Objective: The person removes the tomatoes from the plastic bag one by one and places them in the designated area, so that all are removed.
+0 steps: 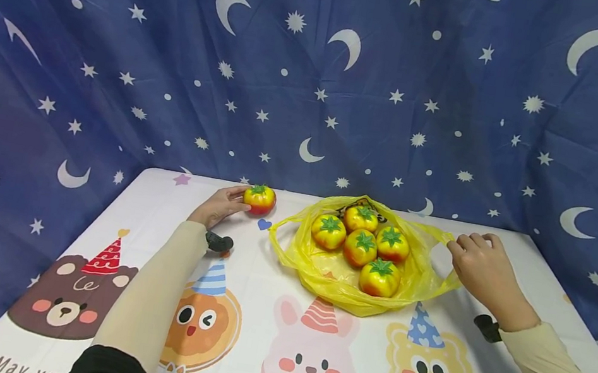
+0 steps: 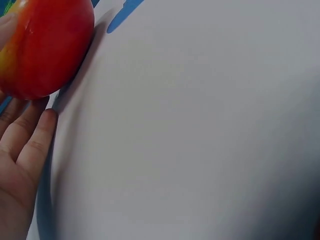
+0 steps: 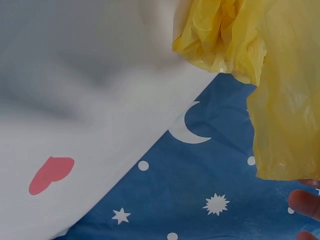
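Note:
My left hand (image 1: 220,205) grips a red and yellow tomato (image 1: 259,200) with a green leafy top, near the table's back edge. In the left wrist view the thumb lies on one side of the tomato (image 2: 45,50) and the fingers reach round its other side. A thin yellow plastic bag (image 1: 315,273) lies spread wide at the middle of the table, its mouth facing up. Several more tomatoes (image 1: 360,248) sit inside it, green tops up. On the right, my right hand (image 1: 477,266) pinches the bag's handle and pulls it outward; bag film (image 3: 290,100) stretches across the right wrist view.
A white tablecloth (image 1: 253,346) printed with cartoon animals and party hats covers the table. Behind it hangs a dark blue curtain (image 1: 258,149) with white moons and stars. The bag's left handle loop (image 1: 277,248) lies loose between the bag and my left hand.

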The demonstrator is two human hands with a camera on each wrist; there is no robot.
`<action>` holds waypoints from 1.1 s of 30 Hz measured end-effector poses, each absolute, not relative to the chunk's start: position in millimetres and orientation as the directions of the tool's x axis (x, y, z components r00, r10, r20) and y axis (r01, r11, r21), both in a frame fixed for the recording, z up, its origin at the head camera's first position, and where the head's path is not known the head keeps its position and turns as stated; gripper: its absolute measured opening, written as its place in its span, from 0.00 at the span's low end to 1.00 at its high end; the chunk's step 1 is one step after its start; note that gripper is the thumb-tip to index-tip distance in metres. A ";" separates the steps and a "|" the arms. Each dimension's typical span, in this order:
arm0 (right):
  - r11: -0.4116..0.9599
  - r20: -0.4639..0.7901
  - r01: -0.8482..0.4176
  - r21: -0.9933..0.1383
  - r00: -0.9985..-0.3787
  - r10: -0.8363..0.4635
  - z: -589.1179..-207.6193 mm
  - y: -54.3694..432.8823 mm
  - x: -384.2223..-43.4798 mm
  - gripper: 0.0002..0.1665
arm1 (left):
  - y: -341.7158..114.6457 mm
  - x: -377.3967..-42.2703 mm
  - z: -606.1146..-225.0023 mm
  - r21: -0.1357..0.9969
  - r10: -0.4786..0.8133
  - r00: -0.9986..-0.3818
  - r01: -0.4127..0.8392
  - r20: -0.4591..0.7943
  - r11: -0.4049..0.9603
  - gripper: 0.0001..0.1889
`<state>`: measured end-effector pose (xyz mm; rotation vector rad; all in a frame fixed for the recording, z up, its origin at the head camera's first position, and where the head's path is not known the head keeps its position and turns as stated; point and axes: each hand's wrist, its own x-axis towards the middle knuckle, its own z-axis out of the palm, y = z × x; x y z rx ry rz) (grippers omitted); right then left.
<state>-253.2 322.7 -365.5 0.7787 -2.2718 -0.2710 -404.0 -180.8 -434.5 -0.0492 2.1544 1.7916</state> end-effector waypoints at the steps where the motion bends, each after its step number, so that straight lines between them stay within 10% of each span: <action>1: 0.796 0.560 -0.455 0.398 -0.567 -0.604 -365.5 322.6 -253.3 0.12 | -181.0 -404.0 -434.3 0.950 0.184 -0.943 -0.242 -0.279 0.198 0.38; 33: 0.812 0.529 -0.437 0.387 -0.616 -0.584 -360.9 321.7 -251.6 0.13 | -191.2 -350.5 -395.5 0.971 0.201 -0.977 0.116 0.073 0.210 0.25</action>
